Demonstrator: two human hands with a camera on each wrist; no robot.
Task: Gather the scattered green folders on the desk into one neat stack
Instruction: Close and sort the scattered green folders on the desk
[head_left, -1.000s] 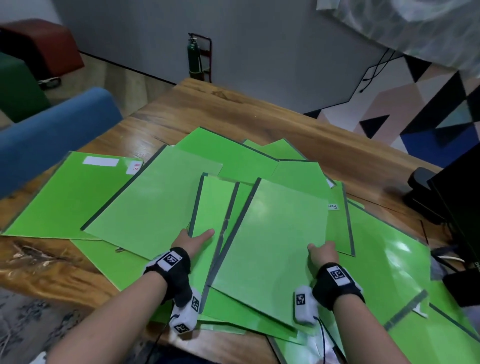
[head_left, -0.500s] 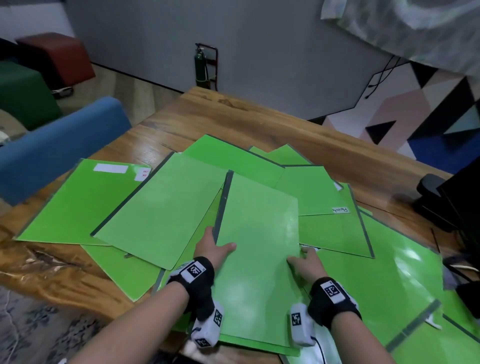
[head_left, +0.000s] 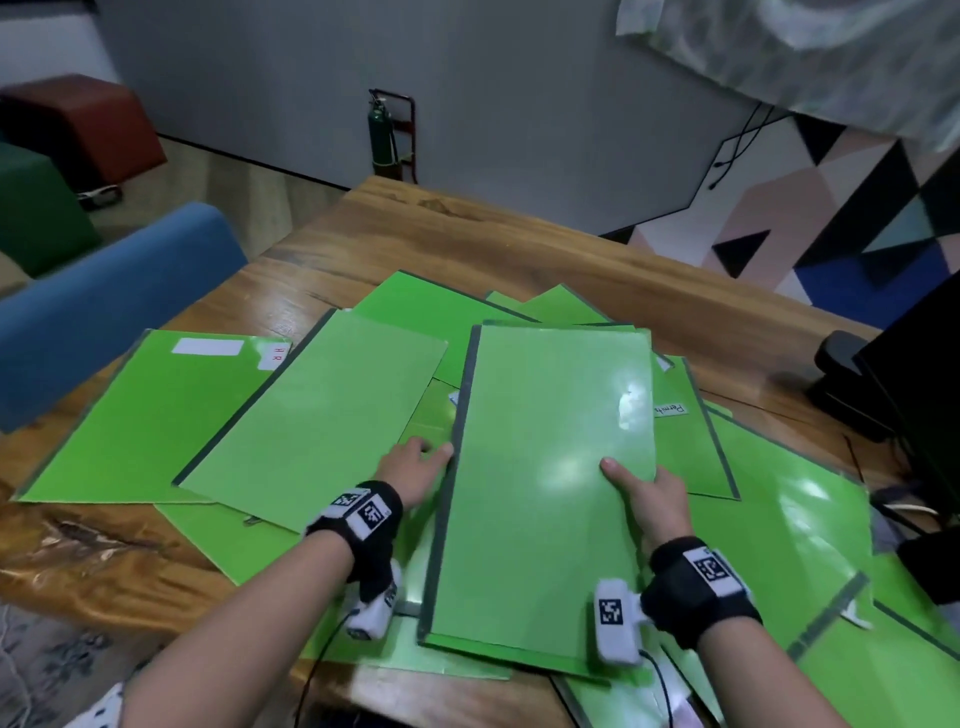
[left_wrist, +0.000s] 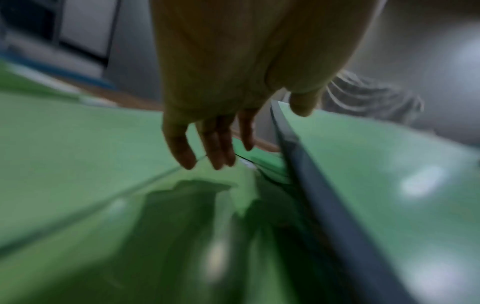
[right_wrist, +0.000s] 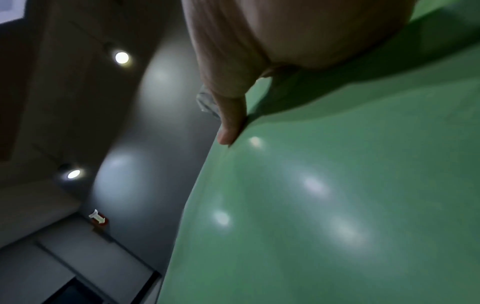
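Folders in glossy green card with dark grey spines lie fanned and overlapping across the brown wooden counter (head_left: 363, 228), and one of them, the top green folder (head_left: 550, 467), is lifted off the heap between both hands. The right hand (head_left: 647, 499) takes its right edge, thumb laid on the shiny face and fingers hidden beneath, a pinching grip that carries the weight. The left hand (head_left: 410, 462) sits at the grey spine, thumb over that edge and fingers stretched out straight below and beside it in the left wrist view, more steadying than clamping. Held by opposite long edges, the folder stays flat and can be squared over whichever folder is meant as the base. The wide light-green folder (head_left: 317, 415) just left and the labelled green folder (head_left: 150, 410) beyond it lie askew at different angles, so most of the gathering appears undone.
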